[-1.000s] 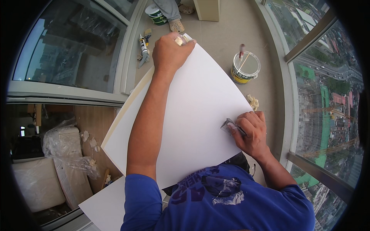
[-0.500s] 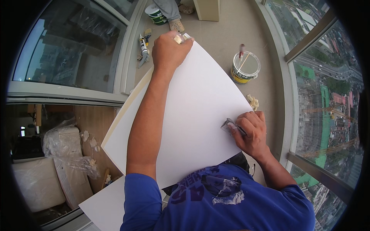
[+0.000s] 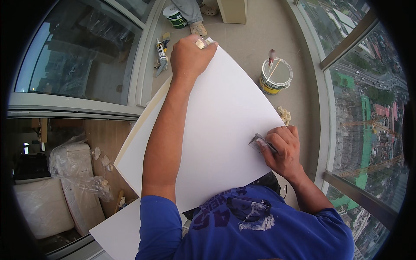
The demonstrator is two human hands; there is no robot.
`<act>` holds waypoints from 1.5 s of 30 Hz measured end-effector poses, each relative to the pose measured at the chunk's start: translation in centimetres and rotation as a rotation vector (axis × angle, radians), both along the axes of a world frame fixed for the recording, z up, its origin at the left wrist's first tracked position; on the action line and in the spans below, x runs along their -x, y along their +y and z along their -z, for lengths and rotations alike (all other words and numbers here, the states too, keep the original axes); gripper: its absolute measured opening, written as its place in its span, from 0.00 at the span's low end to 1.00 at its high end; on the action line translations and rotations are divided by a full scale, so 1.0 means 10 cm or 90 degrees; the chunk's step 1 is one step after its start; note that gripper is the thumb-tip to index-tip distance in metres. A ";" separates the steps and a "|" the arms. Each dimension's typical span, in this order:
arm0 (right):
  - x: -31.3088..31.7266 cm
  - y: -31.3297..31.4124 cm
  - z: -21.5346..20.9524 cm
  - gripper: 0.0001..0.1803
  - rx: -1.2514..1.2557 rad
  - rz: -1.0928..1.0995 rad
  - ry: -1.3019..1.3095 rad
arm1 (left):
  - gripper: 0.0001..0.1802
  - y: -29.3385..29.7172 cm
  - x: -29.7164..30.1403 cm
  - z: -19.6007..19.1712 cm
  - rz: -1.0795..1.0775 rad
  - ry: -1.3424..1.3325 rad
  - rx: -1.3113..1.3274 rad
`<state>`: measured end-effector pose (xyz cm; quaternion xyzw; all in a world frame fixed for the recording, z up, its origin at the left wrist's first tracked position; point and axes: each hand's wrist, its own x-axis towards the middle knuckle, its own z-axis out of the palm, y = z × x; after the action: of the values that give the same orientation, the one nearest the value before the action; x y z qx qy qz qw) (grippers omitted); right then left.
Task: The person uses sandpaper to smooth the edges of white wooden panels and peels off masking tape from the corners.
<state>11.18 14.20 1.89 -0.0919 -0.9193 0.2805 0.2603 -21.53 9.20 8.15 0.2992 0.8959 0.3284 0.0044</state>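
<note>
A large white board (image 3: pixel 221 125) lies slanted in front of my body, with a pale cream edge along its left side. My left hand (image 3: pixel 193 56) is closed at the board's far corner, gripping it; a small pale yellowish piece (image 3: pixel 200 43) shows between thumb and fingers, and its kind is unclear. At the board's right edge, my right hand (image 3: pixel 284 147) is closed on a folded sheet of grey sandpaper (image 3: pixel 256 141), pressed near the board's surface. The right fingertips are partly hidden behind the hand.
Ahead on the right stands an open paint bucket (image 3: pixel 277 73) with a brush and stick. Crumpled tape (image 3: pixel 284 115) lies nearer. A sealant tube (image 3: pixel 161 54) rests left, by the glass door. Another person's shoe (image 3: pixel 198 29) is beside a tub (image 3: pixel 175 17). Windows line the right.
</note>
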 end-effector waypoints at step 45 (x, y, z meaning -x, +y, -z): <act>0.01 0.00 0.00 0.12 0.012 0.011 0.010 | 0.17 -0.02 -0.14 0.03 0.020 0.000 -0.012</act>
<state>11.09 14.21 1.89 -0.1000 -0.9138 0.2875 0.2688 -20.12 8.97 7.89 0.3132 0.8878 0.3371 0.0067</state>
